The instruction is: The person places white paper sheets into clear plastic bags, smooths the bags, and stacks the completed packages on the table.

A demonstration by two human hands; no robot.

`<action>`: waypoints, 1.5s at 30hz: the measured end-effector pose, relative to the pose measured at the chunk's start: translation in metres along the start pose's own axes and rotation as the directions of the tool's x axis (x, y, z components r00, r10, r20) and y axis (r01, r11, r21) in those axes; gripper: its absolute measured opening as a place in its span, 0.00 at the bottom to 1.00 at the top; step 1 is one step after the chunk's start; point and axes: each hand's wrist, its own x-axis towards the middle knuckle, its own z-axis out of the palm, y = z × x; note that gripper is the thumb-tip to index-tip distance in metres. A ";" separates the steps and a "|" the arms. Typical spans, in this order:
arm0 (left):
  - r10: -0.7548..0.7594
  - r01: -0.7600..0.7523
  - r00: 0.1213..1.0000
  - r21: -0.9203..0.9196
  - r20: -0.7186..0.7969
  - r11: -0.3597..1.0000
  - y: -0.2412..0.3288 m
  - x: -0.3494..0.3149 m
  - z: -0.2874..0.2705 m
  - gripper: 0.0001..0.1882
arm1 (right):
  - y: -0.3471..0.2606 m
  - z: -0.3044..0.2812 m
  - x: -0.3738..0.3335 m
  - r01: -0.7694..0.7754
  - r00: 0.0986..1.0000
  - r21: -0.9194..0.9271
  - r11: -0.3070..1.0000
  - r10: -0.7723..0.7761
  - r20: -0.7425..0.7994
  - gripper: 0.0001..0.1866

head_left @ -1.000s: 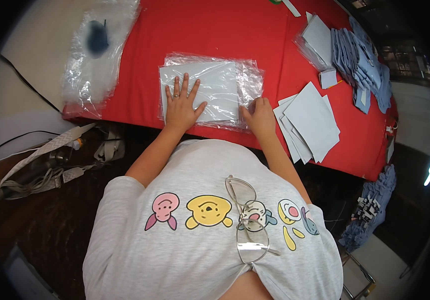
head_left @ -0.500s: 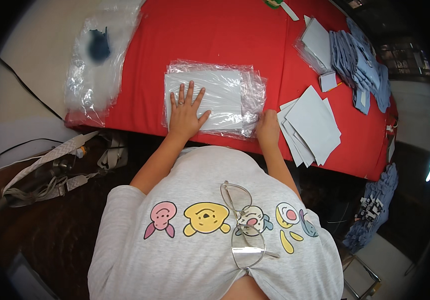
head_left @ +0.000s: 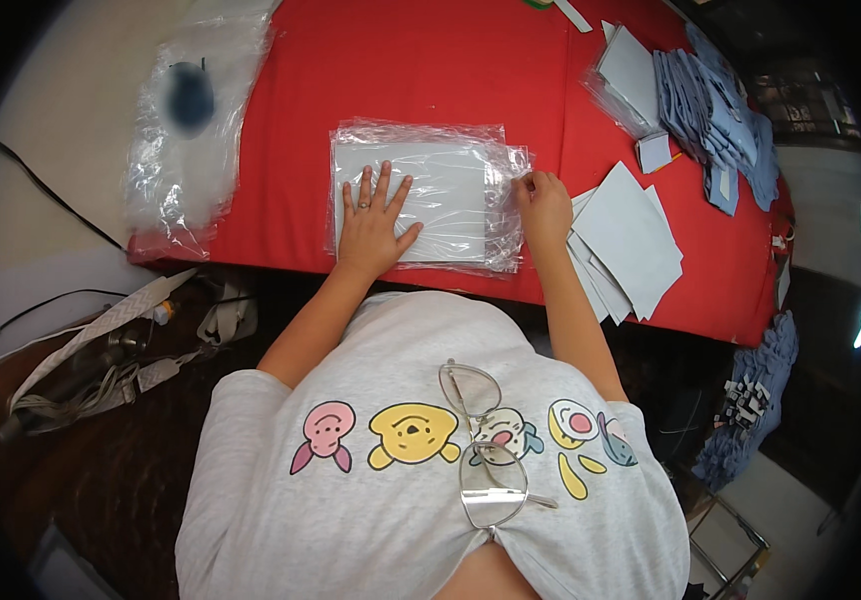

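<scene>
A clear plastic bag (head_left: 451, 215) with a white sheet inside lies on top of a pile of such bags at the table's near edge. My left hand (head_left: 376, 225) rests flat on its left part, fingers spread. At the bag's right end, my right hand (head_left: 546, 210) pinches the loose plastic edge between thumb and fingers. Just right of that hand, several loose white sheets (head_left: 631, 240) lie fanned out.
A red cloth (head_left: 401, 60) covers the table. More clear plastic bags (head_left: 186, 170) lie at the left. Folded blue garments (head_left: 706, 110), a bagged white stack (head_left: 631, 75) and a small white pad (head_left: 654, 152) are at the far right. Straps and cables (head_left: 101, 370) hang lower left.
My right hand has moved up along the bag's right end, from its lower corner to nearer the upper one. My left hand stays flat in the same place.
</scene>
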 end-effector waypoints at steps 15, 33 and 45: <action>0.018 -0.019 1.000 -0.025 -0.023 1.000 -0.005 -0.001 0.001 0.45 | 0.058 -0.031 0.016 -0.388 0.886 0.708 0.590 0.451 0.109 0.12; -0.002 0.001 1.000 -0.059 -0.020 0.998 -0.005 -0.002 -0.001 0.45 | -0.009 0.022 0.019 -0.854 0.387 0.209 0.477 0.315 0.866 0.15; 0.032 -0.032 0.999 -0.017 -0.004 0.999 -0.017 -0.003 0.003 0.47 | 0.086 -0.118 -0.021 -0.668 0.715 0.586 0.459 0.615 0.333 0.18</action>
